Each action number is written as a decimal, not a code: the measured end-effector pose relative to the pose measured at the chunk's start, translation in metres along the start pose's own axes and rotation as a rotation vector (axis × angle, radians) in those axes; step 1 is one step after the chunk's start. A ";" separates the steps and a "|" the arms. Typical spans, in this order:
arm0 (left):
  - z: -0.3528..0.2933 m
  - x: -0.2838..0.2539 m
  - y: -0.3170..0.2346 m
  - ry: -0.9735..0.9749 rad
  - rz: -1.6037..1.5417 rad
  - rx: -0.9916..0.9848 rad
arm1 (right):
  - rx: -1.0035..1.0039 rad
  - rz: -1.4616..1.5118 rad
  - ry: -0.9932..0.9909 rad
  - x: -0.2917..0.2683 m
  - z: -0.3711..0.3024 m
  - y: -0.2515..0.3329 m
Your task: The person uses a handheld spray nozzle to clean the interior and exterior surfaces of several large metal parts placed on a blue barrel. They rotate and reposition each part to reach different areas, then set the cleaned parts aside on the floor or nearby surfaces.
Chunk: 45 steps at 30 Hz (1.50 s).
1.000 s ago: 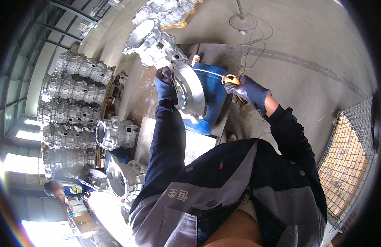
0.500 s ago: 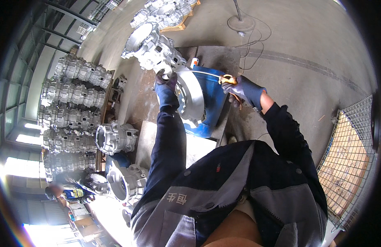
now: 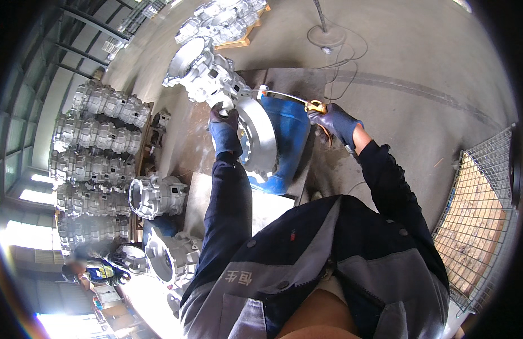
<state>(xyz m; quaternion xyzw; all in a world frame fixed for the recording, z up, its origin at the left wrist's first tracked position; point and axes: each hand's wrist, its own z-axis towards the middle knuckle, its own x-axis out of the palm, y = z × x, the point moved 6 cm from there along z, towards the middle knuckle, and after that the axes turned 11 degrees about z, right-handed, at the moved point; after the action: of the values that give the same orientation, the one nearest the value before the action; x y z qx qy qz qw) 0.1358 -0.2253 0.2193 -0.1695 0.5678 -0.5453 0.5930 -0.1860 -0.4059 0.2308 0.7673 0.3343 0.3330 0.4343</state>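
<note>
My right hand point(image 3: 336, 121), gloved in dark fabric, is closed round a yellow-orange hand tool point(image 3: 316, 106). Its long thin pale rod point(image 3: 281, 93) reaches left to the side of a large silver metal casting point(image 3: 213, 73). My gloved left hand point(image 3: 224, 129) has its fingers curled on the near end of that casting, below the rod's tip. Just right of my left hand stands a broad silver ring-shaped flange point(image 3: 260, 135) in front of a blue plastic drum-like thing point(image 3: 287, 127). The rod's very tip is hard to make out against the metal.
Rows of stacked silver castings point(image 3: 97, 135) stand at the left. Two single castings, one a round housing point(image 3: 157, 196), sit nearer. A wire-mesh cage point(image 3: 476, 226) stands at the right. A cable point(image 3: 352, 70) trails from a stand base point(image 3: 326, 37). Another person point(image 3: 95, 271) is at lower left.
My right hand has shifted slightly right with the tool, and the rod reaches less far over the casting. My left hand stays on the casting. The whole view has shifted a little.
</note>
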 end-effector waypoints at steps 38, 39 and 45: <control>0.009 0.001 0.008 -0.008 0.024 -0.018 | 0.029 0.100 -0.015 0.014 0.026 -0.013; 0.007 -0.001 0.004 -0.021 0.077 0.001 | 0.043 0.082 -0.014 0.015 0.026 -0.015; -0.002 0.002 -0.005 0.076 -0.013 -0.073 | 0.015 0.154 -0.017 0.018 0.026 -0.014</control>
<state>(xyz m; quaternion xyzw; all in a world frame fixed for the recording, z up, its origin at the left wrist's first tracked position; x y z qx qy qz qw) 0.1317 -0.2278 0.2221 -0.1738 0.6083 -0.5339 0.5610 -0.1580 -0.3974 0.2122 0.7968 0.2731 0.3564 0.4044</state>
